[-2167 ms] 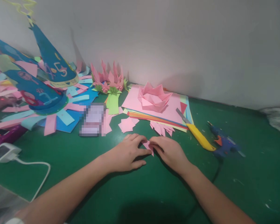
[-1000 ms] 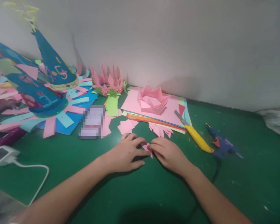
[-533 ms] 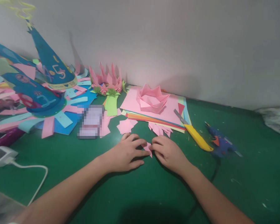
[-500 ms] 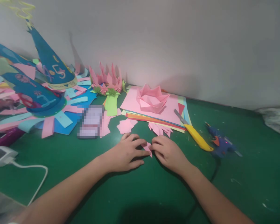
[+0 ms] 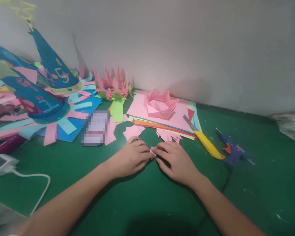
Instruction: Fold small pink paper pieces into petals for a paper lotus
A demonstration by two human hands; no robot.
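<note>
A small folded piece of pink paper (image 5: 152,151) lies on the green table between my hands, mostly covered by fingertips. My left hand (image 5: 131,158) comes in from the left, its fingers together on the paper's left side. From the right, my right hand (image 5: 177,160) is curled, with its index fingertip on the paper's upper right. Just beyond my fingers lie a pile of pink paper squares (image 5: 134,132) and a fan of folded pink pieces (image 5: 169,134). Behind them, a folded pink paper flower (image 5: 160,104) sits on a stack of coloured paper (image 5: 135,106).
A yellow utility knife (image 5: 208,146), blade out, and a blue glue gun (image 5: 234,152) lie right. A phone (image 5: 97,127) lies left. Blue paper cones (image 5: 51,62) and a pink paper crown (image 5: 113,83) stand behind. A white device (image 5: 3,164) with a cable lies at far left.
My fingers have drawn closer together over the pink paper, which now shows less. My right index finger has reached left onto it, and my left fingers have closed up.
</note>
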